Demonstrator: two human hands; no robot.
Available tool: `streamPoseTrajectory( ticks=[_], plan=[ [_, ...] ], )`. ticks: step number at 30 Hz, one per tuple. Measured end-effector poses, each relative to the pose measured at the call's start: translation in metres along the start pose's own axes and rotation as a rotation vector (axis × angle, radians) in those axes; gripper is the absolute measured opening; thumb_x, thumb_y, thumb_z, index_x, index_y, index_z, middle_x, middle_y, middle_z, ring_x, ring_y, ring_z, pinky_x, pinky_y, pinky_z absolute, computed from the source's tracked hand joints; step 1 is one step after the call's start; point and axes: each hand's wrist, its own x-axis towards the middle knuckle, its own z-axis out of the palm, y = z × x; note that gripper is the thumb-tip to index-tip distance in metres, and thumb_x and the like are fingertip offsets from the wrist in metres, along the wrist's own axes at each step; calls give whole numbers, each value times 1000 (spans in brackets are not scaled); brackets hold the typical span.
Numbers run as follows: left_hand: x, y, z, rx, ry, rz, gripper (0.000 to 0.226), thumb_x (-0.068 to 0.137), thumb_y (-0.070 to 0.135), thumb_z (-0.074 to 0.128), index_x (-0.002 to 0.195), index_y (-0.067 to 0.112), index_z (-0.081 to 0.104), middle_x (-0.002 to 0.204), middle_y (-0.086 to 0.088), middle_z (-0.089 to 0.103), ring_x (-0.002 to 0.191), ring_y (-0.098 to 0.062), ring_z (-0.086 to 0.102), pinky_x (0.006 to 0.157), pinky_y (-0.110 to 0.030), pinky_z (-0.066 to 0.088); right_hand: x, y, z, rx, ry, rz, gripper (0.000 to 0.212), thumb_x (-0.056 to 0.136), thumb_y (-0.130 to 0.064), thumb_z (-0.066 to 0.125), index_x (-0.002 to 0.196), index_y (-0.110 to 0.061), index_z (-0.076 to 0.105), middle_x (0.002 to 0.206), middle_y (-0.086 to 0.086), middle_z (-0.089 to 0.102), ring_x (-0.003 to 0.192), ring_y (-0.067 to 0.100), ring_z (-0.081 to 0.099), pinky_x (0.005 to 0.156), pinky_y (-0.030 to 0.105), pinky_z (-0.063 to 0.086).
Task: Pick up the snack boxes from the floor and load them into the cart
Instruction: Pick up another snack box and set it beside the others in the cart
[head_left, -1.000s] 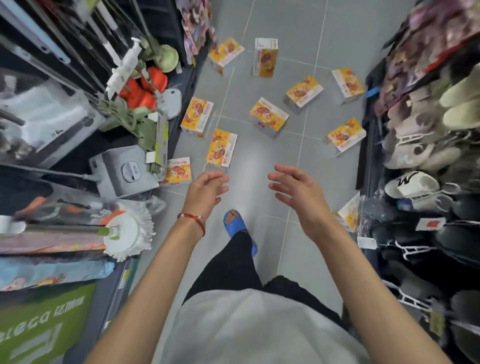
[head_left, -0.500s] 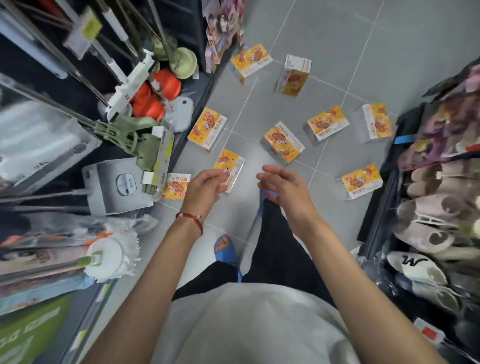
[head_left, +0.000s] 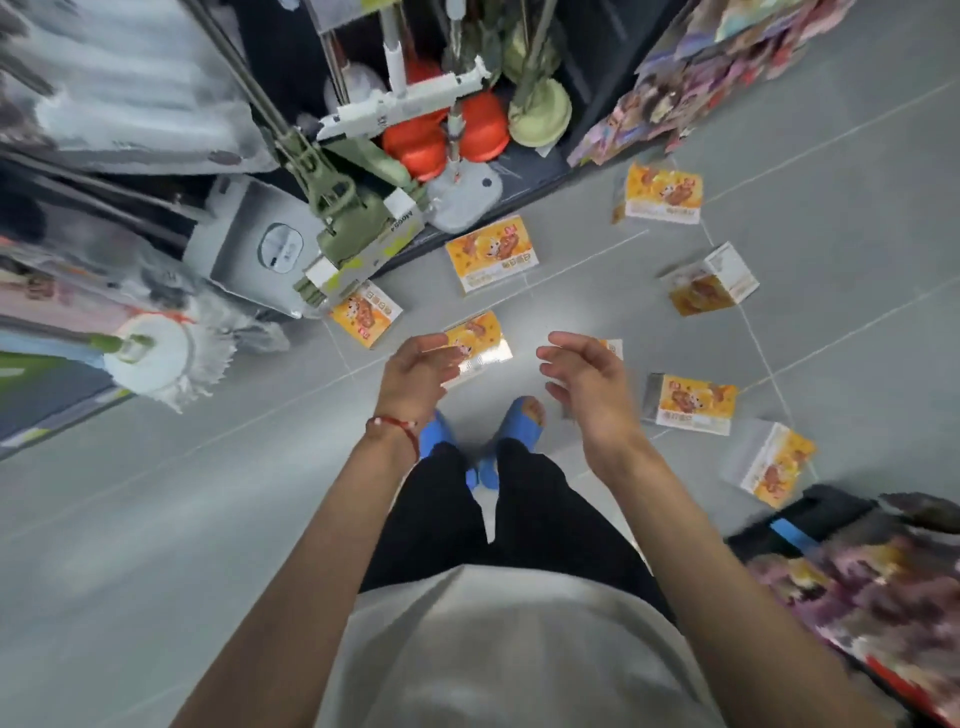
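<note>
Several orange-yellow snack boxes lie scattered on the grey tiled floor. The nearest box (head_left: 480, 345) lies just beyond my left hand (head_left: 418, 371), which hovers above it with fingers loosely curled and holds nothing. My right hand (head_left: 587, 382) is also empty, fingers relaxed, partly covering another box (head_left: 614, 347). More boxes lie by the shelf foot (head_left: 366, 314), further ahead (head_left: 492, 253), at the far top (head_left: 662, 193), upright at the right (head_left: 709, 280), and to the right of my right hand (head_left: 693, 402) (head_left: 776, 465). No cart is in view.
Shelving on the left holds mops (head_left: 156, 358), green mop heads (head_left: 353, 228) and red plungers (head_left: 441, 137). A rack of colourful goods (head_left: 857, 582) stands at the lower right. My feet in blue sandals (head_left: 522, 421) stand between the hands.
The view has swung left and moved forward, so the boxes now lie closer and to the right. Both hands stay empty and have come nearer the closest boxes.
</note>
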Motion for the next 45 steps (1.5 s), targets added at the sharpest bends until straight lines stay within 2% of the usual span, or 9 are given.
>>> streamPoseTrajectory(
  ticks=[3, 14, 20, 25, 30, 35, 38, 41, 45],
  plan=[
    [17, -1, -5, -24, 23, -45, 17, 101, 3, 44, 112, 11, 55, 110, -9, 63, 94, -22, 60, 93, -34, 40, 24, -5, 10, -51, 0, 13, 19, 98, -8, 61, 106, -20, 73, 96, -7, 77, 99, 18, 68, 93, 35, 56],
    [108, -52, -16, -175, 279, -155, 23, 99, -5, 41, 110, 8, 57, 99, -10, 64, 86, -20, 61, 68, -17, 46, 123, 16, 34, -304, -121, -67, 17, 98, -6, 61, 109, -15, 70, 97, -4, 73, 97, 15, 67, 88, 28, 54],
    [163, -110, 2, -187, 343, -241, 21, 97, 2, 49, 110, 13, 61, 120, -20, 66, 107, -30, 62, 106, -47, 48, 191, 48, 37, -456, -187, 63, 12, 96, -11, 61, 98, -17, 71, 97, 11, 68, 92, 20, 61, 80, 30, 49],
    [226, -170, 8, -145, 380, -320, 16, 96, 16, 55, 110, 15, 64, 127, -16, 66, 122, -34, 60, 108, -51, 45, 265, 102, 48, -617, -216, 114, 14, 101, -20, 58, 101, -11, 69, 112, 19, 70, 96, 28, 63, 85, 38, 54],
    [323, -236, 7, -88, 374, -396, 20, 89, 26, 64, 106, 16, 67, 126, -18, 66, 121, -36, 59, 108, -51, 46, 360, 176, 63, -703, -184, 94, 24, 99, -20, 59, 102, 2, 69, 106, 20, 68, 93, 33, 61, 70, 30, 44],
    [421, -280, 9, -1, 377, -363, 60, 73, 47, 61, 122, 12, 65, 131, -12, 64, 123, -34, 57, 108, -43, 44, 457, 250, 76, -776, -118, 120, 20, 100, -29, 60, 109, -14, 69, 104, 1, 64, 99, 23, 57, 84, 33, 44],
    [483, -306, 10, -5, 424, -294, 62, 87, 47, 58, 138, 13, 54, 142, -7, 56, 131, -28, 50, 101, -29, 35, 510, 291, 87, -813, -127, 121, 43, 101, -34, 56, 113, 6, 66, 104, 15, 68, 102, 37, 60, 87, 39, 43],
    [538, -331, 12, -57, 493, -281, 65, 94, 47, 56, 147, 14, 39, 149, -9, 47, 134, -29, 47, 106, -33, 34, 554, 324, 101, -844, -159, 118, 58, 100, -46, 54, 132, 2, 62, 134, 22, 64, 121, 40, 60, 88, 41, 45],
    [588, -352, 16, -128, 465, -263, 90, 75, 67, 55, 147, 16, 37, 140, -13, 54, 126, -33, 53, 109, -47, 40, 602, 360, 118, -790, -181, 134, 67, 94, -68, 49, 131, -13, 57, 121, 6, 63, 102, 25, 58, 84, 36, 49]
  ],
)
